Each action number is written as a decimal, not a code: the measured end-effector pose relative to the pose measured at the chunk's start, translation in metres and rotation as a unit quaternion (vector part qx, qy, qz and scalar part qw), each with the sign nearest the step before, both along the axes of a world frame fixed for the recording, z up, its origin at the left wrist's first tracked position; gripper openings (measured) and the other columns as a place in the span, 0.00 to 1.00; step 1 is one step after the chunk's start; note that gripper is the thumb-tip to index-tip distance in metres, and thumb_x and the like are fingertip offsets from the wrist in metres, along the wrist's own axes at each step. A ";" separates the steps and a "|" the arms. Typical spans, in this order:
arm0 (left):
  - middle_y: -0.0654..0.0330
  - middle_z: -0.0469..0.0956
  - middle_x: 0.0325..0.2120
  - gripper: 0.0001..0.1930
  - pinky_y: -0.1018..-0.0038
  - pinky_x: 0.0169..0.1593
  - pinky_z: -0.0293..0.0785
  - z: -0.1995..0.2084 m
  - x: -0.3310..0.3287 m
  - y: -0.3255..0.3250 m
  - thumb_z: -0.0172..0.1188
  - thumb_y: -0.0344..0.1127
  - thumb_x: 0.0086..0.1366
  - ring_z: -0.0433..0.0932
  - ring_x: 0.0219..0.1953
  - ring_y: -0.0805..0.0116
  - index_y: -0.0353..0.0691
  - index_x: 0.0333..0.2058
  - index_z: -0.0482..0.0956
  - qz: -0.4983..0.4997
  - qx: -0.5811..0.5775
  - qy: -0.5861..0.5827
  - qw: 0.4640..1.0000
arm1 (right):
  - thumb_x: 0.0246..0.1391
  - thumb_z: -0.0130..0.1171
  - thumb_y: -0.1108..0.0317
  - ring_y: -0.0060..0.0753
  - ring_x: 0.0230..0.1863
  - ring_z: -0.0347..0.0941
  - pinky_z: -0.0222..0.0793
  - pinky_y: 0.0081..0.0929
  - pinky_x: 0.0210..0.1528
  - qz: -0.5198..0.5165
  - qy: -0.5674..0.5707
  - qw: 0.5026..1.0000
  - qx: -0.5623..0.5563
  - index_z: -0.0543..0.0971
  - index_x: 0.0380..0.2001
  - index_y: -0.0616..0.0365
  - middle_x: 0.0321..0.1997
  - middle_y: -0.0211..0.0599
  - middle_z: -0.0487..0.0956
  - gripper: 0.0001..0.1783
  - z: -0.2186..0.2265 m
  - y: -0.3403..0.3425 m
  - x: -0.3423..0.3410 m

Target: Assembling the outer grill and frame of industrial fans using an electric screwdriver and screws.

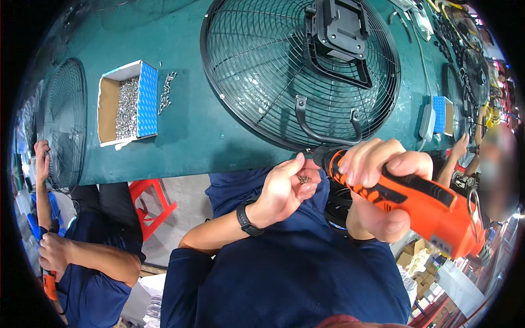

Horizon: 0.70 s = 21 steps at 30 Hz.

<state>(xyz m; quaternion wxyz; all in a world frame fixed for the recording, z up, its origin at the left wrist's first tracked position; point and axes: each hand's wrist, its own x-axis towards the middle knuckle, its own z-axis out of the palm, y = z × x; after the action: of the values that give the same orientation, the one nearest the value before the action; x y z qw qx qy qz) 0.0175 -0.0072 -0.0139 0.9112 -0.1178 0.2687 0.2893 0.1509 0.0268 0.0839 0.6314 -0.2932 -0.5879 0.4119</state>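
Observation:
My right hand (377, 175) is wrapped round an orange and black power screwdriver (432, 218), its tip pointing left at the near rim of a round black wire fan guard (262, 82). Close by the tip, my left hand (287, 188) has its thumb and forefinger together, and several small screws (303, 179) lie in its curled fingers. A small screw (308, 150) shows at the rim beside the driver tip. The guard lies on the green table, with a curved black handle (328, 131) and a black bracket (339, 33) on top.
An open blue and white box (147, 101) full of screws stands left, loose screws (165, 93) beside it. A second blue box (442, 116) and a pale power adapter (427, 123) sit right. Co-workers are on both sides; a red stool (156, 205) stands at left.

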 end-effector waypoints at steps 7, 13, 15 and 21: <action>0.57 0.74 0.25 0.17 0.79 0.24 0.58 -0.004 -0.015 -0.004 0.43 0.42 0.69 0.63 0.21 0.73 0.31 0.37 0.73 -0.005 0.013 0.000 1.000 | 0.48 0.61 0.50 0.31 0.21 0.67 0.68 0.31 0.26 0.062 -0.009 0.998 -0.012 0.65 0.37 0.59 0.24 0.36 0.69 0.26 0.000 0.012 -0.004; 0.56 0.74 0.24 0.18 0.78 0.24 0.57 -0.005 -0.023 -0.005 0.43 0.41 0.69 0.62 0.20 0.73 0.30 0.39 0.74 0.004 0.028 0.011 1.000 | 0.41 0.68 0.53 0.30 0.21 0.70 0.70 0.30 0.26 0.097 -0.002 0.995 -0.011 0.67 0.36 0.59 0.25 0.35 0.72 0.28 -0.005 0.017 -0.002; 0.56 0.74 0.23 0.18 0.78 0.24 0.57 -0.005 -0.023 -0.004 0.43 0.40 0.69 0.62 0.19 0.72 0.30 0.39 0.74 0.000 0.036 0.016 0.999 | 0.44 0.65 0.49 0.28 0.20 0.68 0.70 0.29 0.24 0.101 -0.020 0.995 -0.006 0.66 0.36 0.58 0.24 0.33 0.71 0.28 -0.004 0.018 -0.002; 0.55 0.75 0.24 0.17 0.77 0.23 0.56 -0.001 -0.030 -0.001 0.44 0.39 0.67 0.61 0.19 0.73 0.29 0.40 0.74 0.026 0.082 0.034 0.996 | 0.46 0.61 0.45 0.30 0.19 0.66 0.66 0.29 0.23 -0.021 -0.009 0.999 -0.025 0.67 0.38 0.58 0.21 0.32 0.69 0.29 -0.005 0.008 -0.011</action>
<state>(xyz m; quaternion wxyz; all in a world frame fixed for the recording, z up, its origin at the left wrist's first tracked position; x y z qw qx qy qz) -0.0120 -0.0083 -0.0150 0.9001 -0.0401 0.2716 0.3381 0.1395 0.0346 0.0785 0.6275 -0.3245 -0.5767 0.4103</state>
